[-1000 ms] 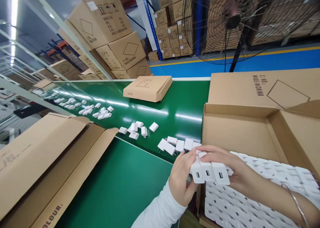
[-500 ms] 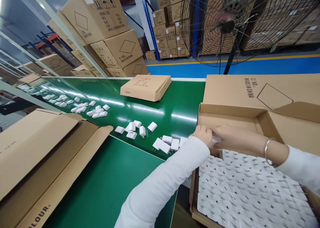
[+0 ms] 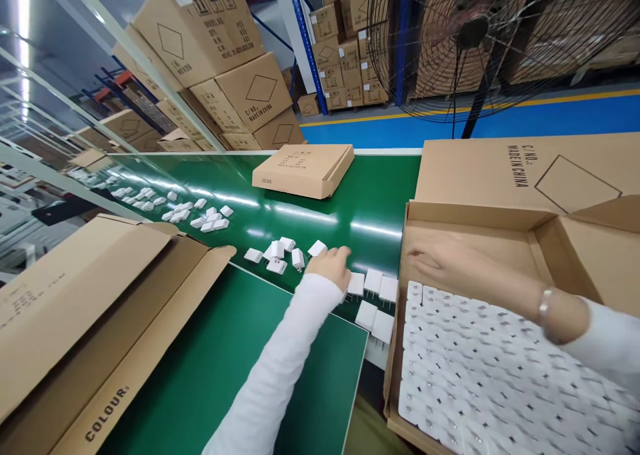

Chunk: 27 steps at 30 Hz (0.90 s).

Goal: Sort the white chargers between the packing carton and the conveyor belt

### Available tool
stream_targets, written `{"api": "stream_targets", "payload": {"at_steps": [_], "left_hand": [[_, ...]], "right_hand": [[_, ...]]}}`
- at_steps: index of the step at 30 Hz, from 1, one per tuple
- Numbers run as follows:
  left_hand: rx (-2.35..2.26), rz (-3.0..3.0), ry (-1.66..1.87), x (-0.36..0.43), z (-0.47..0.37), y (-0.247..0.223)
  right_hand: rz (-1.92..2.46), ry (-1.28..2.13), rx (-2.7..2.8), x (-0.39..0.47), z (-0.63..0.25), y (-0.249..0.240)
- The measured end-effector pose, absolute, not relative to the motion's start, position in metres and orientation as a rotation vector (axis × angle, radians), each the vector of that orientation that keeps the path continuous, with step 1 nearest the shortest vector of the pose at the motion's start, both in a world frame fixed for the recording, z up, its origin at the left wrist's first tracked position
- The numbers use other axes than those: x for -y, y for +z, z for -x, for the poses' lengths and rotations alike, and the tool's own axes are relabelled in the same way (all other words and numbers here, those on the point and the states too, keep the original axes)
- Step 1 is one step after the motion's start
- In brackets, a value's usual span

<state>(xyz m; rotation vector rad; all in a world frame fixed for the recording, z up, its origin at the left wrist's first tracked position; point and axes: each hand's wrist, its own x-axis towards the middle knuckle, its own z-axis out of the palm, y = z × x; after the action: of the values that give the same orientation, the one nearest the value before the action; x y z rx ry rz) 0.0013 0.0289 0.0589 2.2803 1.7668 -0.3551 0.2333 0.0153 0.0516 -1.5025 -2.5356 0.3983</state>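
Observation:
My left hand (image 3: 330,267) is over the green conveyor belt (image 3: 320,225), fingers bent downward and somewhat apart. It is beside a white plug-in charger (image 3: 317,248), partly overlapping it in view; I see nothing held. To its right stand several more white chargers (image 3: 373,280) with metal prongs. My right hand (image 3: 437,255), blurred by motion, hovers above an open cardboard box (image 3: 475,216) with fingers stretched leftward and no item visible in them. Below it, tight rows of white chargers (image 3: 480,368) fill the nearer part of the box.
A closed flat carton (image 3: 303,168) lies on the belt's far side. More loose chargers (image 3: 213,219) lie further left. An open carton (image 3: 65,308) stands at the left. Beyond the belt are stacked cartons (image 3: 240,95) and a large fan (image 3: 473,35).
My hands have parted. The left moved left over the belt; the right stayed above the box. A charger now fills the gap at the packed rows' far left corner. Nearby belt chargers have shifted.

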Motion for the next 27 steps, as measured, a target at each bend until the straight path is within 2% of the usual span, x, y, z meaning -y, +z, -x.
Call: {"api": "stream_targets", "payload": {"at_steps": [3,6,12,19,21,25,27], "left_hand": [[-1.91,-2.11,-0.59,-0.029,0.034,0.042],[-1.889,-2.099,-0.632,-0.024,0.048,0.024],[-1.693,-2.326,-0.418,-0.027,0.037,0.004],[-1.764,-2.388,-0.301,-0.037,0.043,0.013],[-1.841,-2.341,-0.253,-0.03,0.05,0.021],[-1.797,-2.113,-0.197,-0.017,0.057,0.028],[-1.735,-2.073,-0.155,-0.015,0.058,0.03]], "right_hand": [[1.533,0.245,2.77,-0.023,-0.185,0.049],[1.541,0.272,2.9,-0.03,-0.145,0.033],[1.59,0.458,2.958,-0.035,-0.122,0.007],[1.607,0.604,2.747,-0.057,-0.15,0.03],[1.556,0.853,2.582,-0.061,-0.161,0.037],[1.192,1.836,1.67,-0.052,-0.176,0.039],[1.078,2.003,1.413,-0.043,-0.18,0.036]]}}
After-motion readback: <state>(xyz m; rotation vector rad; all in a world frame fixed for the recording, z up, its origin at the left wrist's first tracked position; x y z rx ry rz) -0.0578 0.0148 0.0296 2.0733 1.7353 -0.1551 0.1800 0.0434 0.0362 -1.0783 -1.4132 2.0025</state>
